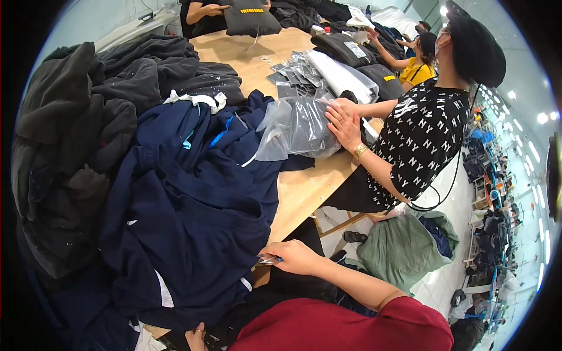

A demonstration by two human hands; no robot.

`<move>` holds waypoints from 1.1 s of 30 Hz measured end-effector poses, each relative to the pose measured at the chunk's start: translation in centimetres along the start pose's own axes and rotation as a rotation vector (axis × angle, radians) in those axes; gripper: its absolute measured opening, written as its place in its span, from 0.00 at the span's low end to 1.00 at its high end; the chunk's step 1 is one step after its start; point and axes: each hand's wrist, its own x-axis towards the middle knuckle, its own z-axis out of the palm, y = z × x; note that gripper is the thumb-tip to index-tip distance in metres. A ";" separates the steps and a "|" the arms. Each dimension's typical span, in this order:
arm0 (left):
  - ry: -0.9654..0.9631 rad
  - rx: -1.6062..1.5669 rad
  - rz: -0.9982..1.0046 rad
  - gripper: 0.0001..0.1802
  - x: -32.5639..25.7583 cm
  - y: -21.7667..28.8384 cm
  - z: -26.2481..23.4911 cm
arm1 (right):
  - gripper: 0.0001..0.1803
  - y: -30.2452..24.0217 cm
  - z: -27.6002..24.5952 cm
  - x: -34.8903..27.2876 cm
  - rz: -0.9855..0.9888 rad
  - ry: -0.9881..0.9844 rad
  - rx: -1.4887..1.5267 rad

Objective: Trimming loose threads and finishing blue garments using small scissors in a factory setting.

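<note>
Navy garments [193, 216] with white trim lie heaped before me, the nearest one spread towards the table's near edge. Beside its right side, my right hand [290, 256] is closed around a small tool with metal and blue parts, which looks like thread snips [278, 259]. My left hand [196, 338], partly cut off at the bottom of the picture, is at the lower hem of the navy garment. Its fingers seem closed on the cloth edge, though they show only in part.
A tall dark grey garment pile [64, 146] stands at left. On the right, a person in a black patterned shirt [430, 134] presses a clear plastic bag [298, 128] on the wooden table [246, 55]. Farther lie packed bags [342, 50]; a green sack [389, 248] sits on the floor.
</note>
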 end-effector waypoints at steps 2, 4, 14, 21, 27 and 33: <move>-0.086 0.013 -0.106 0.11 -1.7 2.4 0.6 | 0.16 -0.2 0.3 0.3 -0.017 -0.003 0.027; -0.167 0.307 0.059 0.14 -2.4 3.3 0.9 | 0.14 -0.2 0.8 0.7 -0.064 0.006 0.011; -0.096 0.157 0.569 0.16 -3.6 15.9 10.3 | 0.16 -5.6 5.4 2.0 -0.506 0.005 0.571; -0.088 0.149 0.703 0.17 -0.8 15.8 12.5 | 0.17 -8.1 5.2 2.7 -0.405 0.276 0.744; -0.167 0.102 0.645 0.15 -1.0 15.8 12.5 | 0.10 -7.0 6.6 4.9 -0.451 0.491 0.576; -0.162 0.173 0.701 0.14 -2.9 16.9 12.1 | 0.06 -6.8 7.0 6.2 -0.471 0.499 0.561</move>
